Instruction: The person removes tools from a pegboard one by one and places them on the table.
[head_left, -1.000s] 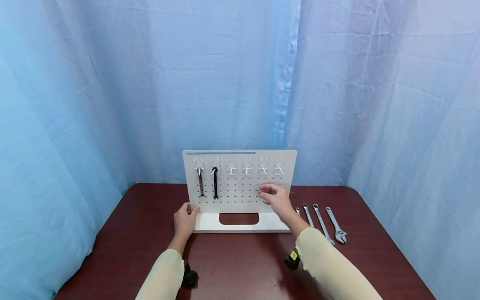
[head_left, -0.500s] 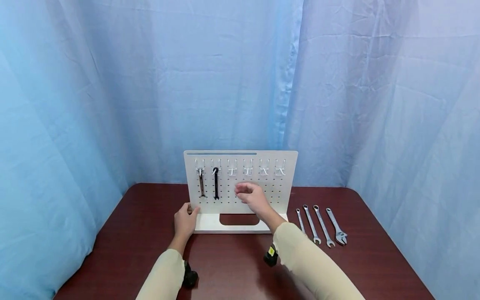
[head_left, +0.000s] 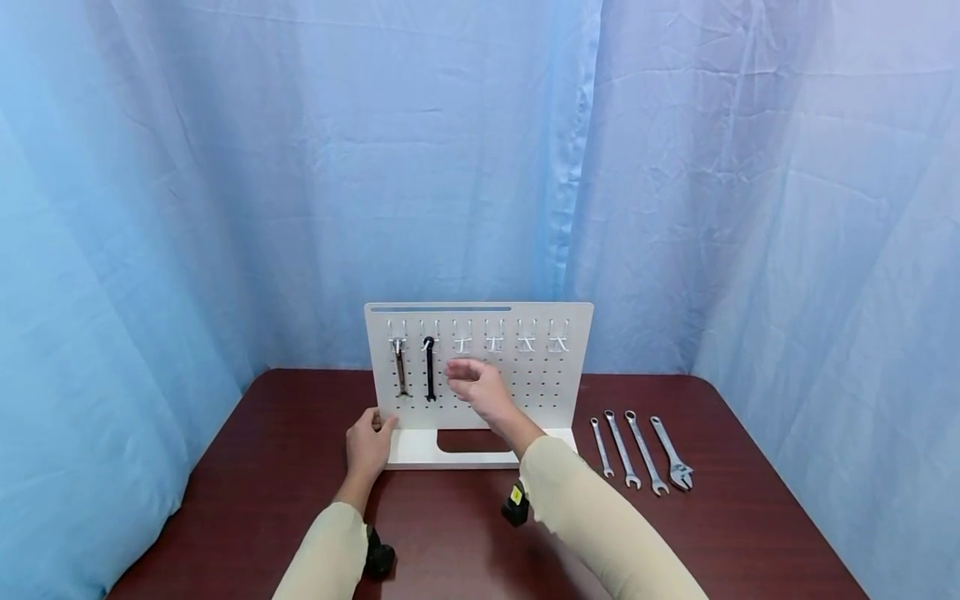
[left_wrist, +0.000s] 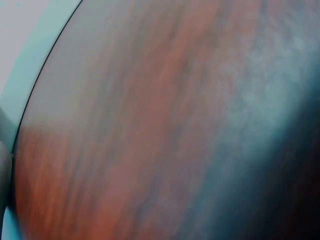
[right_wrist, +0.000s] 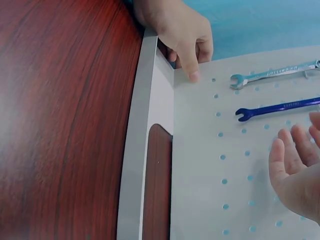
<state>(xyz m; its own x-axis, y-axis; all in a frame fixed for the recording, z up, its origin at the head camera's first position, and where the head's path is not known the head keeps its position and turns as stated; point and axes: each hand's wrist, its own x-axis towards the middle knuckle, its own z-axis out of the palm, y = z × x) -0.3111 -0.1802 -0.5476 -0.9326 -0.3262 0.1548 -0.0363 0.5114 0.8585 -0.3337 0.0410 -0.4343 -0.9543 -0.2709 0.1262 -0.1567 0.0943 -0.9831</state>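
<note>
Here's the right hand [head_left: 482, 392], fingers loosely parted, holding nothing, just right of the black wrench [head_left: 431, 371], which hangs lengthwise down the board [head_left: 555, 311]; the left hand [head_left: 367, 446], farther off, pinches the board's edge.

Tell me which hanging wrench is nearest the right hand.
The dark wrench; the shiny wrench hangs to its left, farther from the right hand.

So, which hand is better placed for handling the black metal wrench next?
Probably the right hand: empty and near the black metal wrench; the left hand grips the white perforated board.
</note>
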